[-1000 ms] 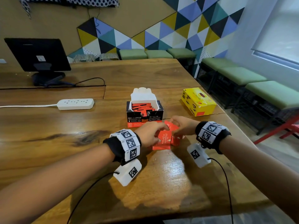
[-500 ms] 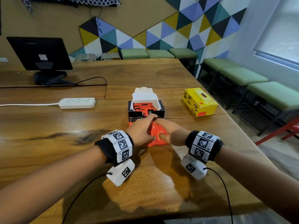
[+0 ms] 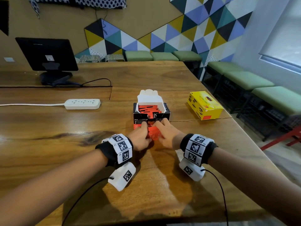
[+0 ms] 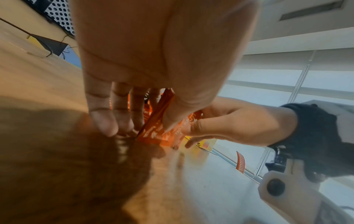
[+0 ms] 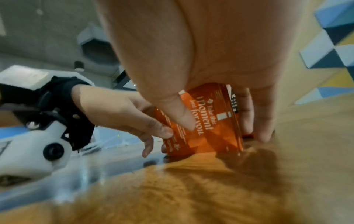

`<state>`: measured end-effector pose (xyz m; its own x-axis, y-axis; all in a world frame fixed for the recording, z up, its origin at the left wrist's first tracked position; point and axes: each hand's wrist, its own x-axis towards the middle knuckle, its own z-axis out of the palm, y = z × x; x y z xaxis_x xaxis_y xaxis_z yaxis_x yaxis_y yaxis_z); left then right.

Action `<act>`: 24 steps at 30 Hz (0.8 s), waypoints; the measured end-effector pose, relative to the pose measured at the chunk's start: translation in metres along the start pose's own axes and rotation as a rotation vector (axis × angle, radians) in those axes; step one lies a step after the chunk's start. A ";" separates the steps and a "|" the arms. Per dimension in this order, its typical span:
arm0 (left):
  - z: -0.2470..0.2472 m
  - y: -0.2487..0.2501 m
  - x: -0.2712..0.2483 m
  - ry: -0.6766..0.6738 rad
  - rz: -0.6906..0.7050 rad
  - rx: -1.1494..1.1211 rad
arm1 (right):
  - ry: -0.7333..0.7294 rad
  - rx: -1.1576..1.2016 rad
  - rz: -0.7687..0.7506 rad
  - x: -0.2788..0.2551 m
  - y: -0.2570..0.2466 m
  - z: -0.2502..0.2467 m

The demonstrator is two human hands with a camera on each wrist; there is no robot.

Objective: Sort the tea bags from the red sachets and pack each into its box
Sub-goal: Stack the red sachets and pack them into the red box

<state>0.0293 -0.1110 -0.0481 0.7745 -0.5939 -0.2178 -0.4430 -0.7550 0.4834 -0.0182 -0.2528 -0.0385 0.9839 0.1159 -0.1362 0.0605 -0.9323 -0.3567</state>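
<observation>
Sachets stand on edge on the table, centre frame, clamped between left hand and right hand. Box sits open just above the grip; likely next move: lift up-frame, drop in.

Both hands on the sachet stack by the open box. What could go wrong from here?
1. The red sachets are a loose stack pinched between the left hand and right hand; the grip may let some fan out and slip.
2. The black box already looks fairly full, so the stack could jam at its rim.
</observation>
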 end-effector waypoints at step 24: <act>-0.044 -0.028 0.011 0.457 0.204 0.124 | 0.207 0.020 0.047 0.058 -0.003 -0.057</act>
<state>0.0702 -0.0846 -0.0268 0.7727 -0.5713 0.2767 -0.6344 -0.6804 0.3670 0.0481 -0.2623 0.0071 0.9992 -0.0029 0.0392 0.0119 -0.9276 -0.3734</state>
